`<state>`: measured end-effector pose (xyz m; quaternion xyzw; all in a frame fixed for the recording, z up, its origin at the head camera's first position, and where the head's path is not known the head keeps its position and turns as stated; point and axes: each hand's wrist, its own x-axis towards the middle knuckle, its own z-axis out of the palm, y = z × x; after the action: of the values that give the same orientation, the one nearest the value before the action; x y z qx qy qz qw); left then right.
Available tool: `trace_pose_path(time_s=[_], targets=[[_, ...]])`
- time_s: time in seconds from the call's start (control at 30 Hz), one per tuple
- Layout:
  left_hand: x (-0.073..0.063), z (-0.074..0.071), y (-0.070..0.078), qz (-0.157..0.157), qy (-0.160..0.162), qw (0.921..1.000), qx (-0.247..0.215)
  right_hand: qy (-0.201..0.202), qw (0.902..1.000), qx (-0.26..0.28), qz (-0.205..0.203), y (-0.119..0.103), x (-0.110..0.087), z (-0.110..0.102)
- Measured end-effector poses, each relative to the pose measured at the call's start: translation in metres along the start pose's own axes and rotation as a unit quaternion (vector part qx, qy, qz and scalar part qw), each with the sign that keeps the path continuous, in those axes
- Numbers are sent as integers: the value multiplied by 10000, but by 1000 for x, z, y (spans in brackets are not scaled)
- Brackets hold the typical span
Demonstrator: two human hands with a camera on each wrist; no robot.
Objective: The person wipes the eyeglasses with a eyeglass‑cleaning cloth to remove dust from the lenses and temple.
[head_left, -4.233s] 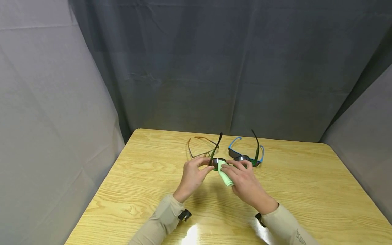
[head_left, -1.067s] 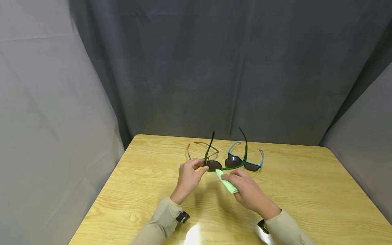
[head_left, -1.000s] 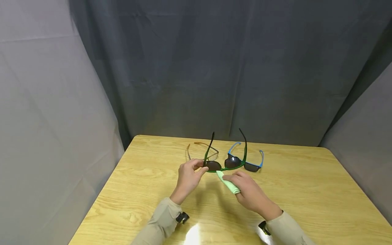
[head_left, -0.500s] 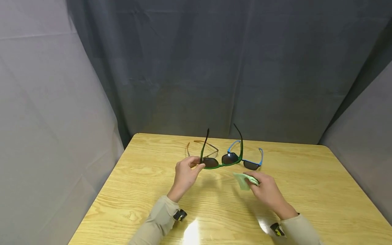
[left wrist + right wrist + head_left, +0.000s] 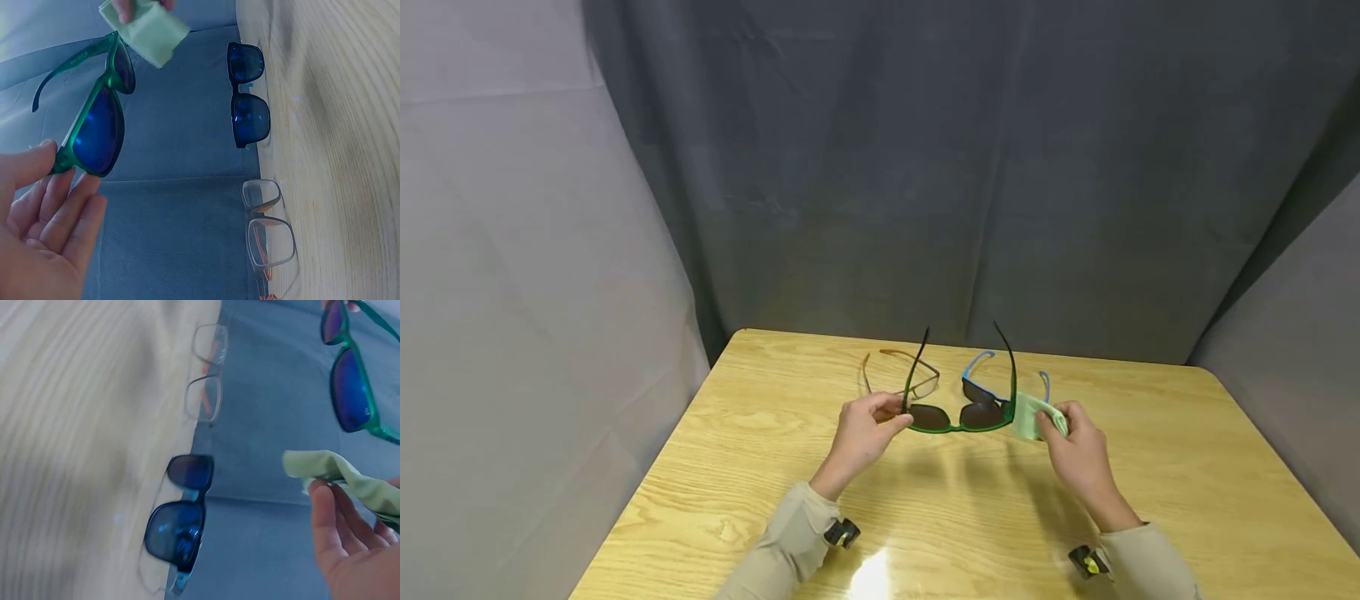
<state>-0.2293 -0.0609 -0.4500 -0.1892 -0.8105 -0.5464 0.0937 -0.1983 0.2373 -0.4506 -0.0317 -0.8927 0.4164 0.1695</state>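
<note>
My left hand [image 5: 861,433] pinches a pair of green-framed sunglasses [image 5: 955,428] by the left hinge corner and holds them above the table. Both temples are unfolded and point away from me; in the left wrist view the dark lenses [image 5: 100,131] look blue. A folded light-green cloth [image 5: 1032,417] is gripped between the thumb and fingers of my right hand [image 5: 1081,458]. That cloth is near the right end of the sunglasses; the right wrist view shows a gap between cloth [image 5: 331,465] and frame [image 5: 365,394].
Behind the held pair, blue-framed sunglasses [image 5: 977,390] and clear eyeglasses with orange-brown temple tips [image 5: 925,387] lie on the wooden table [image 5: 737,450]. A dark grey curtain [image 5: 850,167] hangs at the back, with pale cloth walls [image 5: 512,292] at the sides.
Earlier my right hand held the cloth against the left lens; it has since moved off to the right with it. The sunglasses stay in my left hand and are now turned more level.
</note>
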Motion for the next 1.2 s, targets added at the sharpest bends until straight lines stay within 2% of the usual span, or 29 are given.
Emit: trace_pose_path(time_s=[0.13, 0.4, 0.77, 1.03, 1.13, 1.2], targets=[[-1, 1, 0, -71, -142, 9999, 56, 125, 9985, 518, -147, -6, 1, 4], [3, 4, -1, 61, -117, 9999, 97, -32, 9901, 1343, -410, -17, 2, 10], [4, 11, -1, 195, -69, 9997, 128, -256, 9856, 1445, -839, -14, -5, 12], [4, 8, 1, 145, -44, 9998, 98, -7, 9664, 1963, -1657, -14, -6, 14], [4, 7, 0, 104, -32, 9999, 123, -73, 9565, 2354, -1720, -16, -4, 15], [4, 6, 0, 91, -35, 9999, 123, -100, 9555, 2431, -1669, -16, -3, 17]])
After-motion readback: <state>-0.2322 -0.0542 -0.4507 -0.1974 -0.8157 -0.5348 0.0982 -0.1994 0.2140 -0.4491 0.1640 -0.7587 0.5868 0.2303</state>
